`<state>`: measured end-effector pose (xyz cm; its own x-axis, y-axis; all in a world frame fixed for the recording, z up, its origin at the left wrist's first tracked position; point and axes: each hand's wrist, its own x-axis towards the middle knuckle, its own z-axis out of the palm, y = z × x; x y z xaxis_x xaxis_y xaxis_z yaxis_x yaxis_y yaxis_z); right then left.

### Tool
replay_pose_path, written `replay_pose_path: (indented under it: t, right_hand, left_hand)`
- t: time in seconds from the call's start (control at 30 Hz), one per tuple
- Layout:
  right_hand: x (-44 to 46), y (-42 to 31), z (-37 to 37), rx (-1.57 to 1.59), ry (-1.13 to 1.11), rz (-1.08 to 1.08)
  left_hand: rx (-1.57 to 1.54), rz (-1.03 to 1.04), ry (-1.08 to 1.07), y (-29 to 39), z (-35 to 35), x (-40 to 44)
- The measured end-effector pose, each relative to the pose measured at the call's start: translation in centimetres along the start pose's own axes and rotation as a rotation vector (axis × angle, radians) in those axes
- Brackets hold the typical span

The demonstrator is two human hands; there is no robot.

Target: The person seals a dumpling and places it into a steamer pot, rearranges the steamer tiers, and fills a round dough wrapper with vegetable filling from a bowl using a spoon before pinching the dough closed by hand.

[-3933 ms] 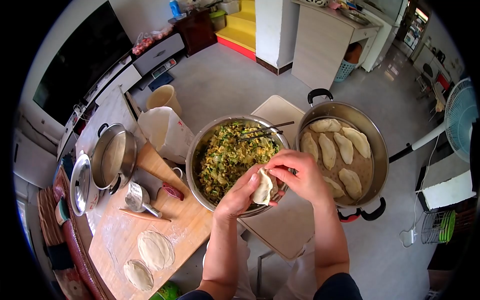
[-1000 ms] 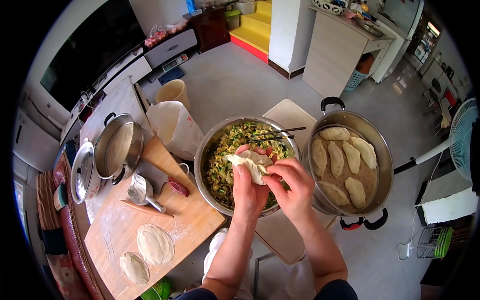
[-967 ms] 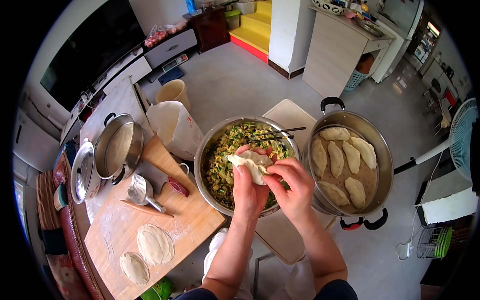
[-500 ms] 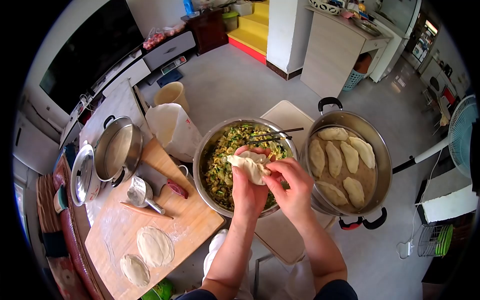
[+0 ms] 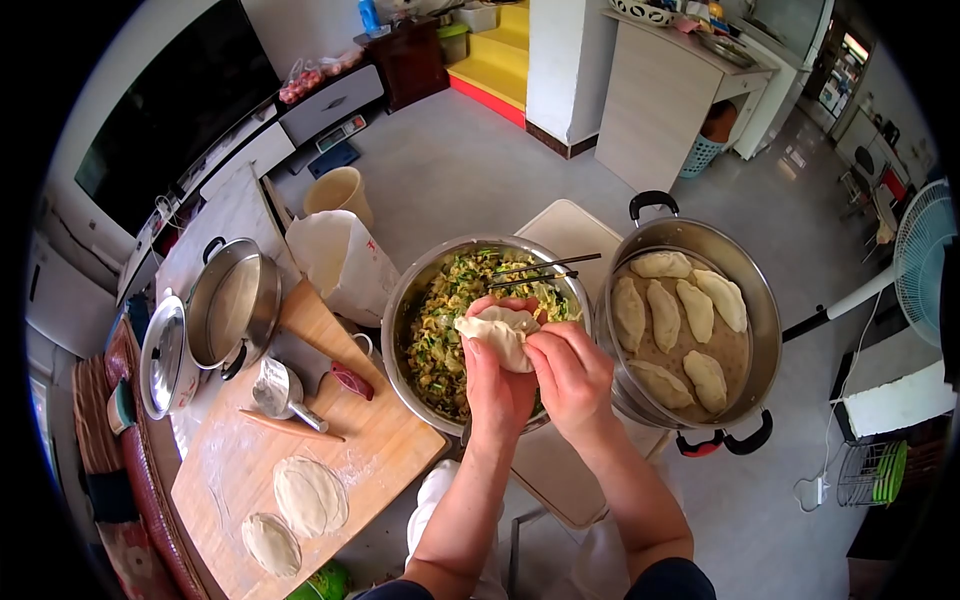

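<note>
A folded dumpling point(image 5: 500, 338) rests in my left hand point(image 5: 492, 385), whose fingers curl behind it. The fingertips of my right hand point(image 5: 572, 378) pinch its right end. Both hands are above the near part of a steel bowl point(image 5: 392, 318) of chopped green and yellow filling point(image 5: 440, 325). Two dark chopsticks point(image 5: 550, 264) lie across the bowl's right side. Right of it, several shaped dumplings point(image 5: 664, 314) sit in a steel pot point(image 5: 768, 330) with black handles.
A wooden board point(image 5: 385, 440) at the left bears flat dough rounds point(image 5: 310, 497), a rolling pin point(image 5: 290, 426), a metal scoop point(image 5: 275, 388) and a dark red object point(image 5: 351, 381). Behind are a steel pan point(image 5: 268, 300), a lid point(image 5: 163, 358) and a white bag point(image 5: 345, 265). A fan point(image 5: 922, 260) stands right.
The right fingers have shifted slightly along the dumpling's edge and are now closer together. The dumpling's open-looking right end appears more folded. The whole view has shifted a little.
</note>
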<state>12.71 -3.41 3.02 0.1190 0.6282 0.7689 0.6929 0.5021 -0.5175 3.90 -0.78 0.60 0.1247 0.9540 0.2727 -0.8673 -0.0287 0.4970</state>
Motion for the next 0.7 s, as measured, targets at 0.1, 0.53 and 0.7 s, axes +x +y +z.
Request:
replay_pose_path:
  t: [0.1,0.53,0.7]
  right_hand:
    - [0.5,-0.5,-0.5,0.052,-0.016,0.070]
    - [0.8,-0.9,-0.4,0.076,0.085,0.078]
    - [0.7,-0.7,0.0,0.090,0.093,0.054]
  left_hand:
    - [-0.031,0.003,0.008,0.0,-0.1,0.0]
    - [0.001,0.007,-0.029,-0.2,0.2,-0.2]
    - [0.026,0.011,-0.011,0.0,0.7,-0.3]
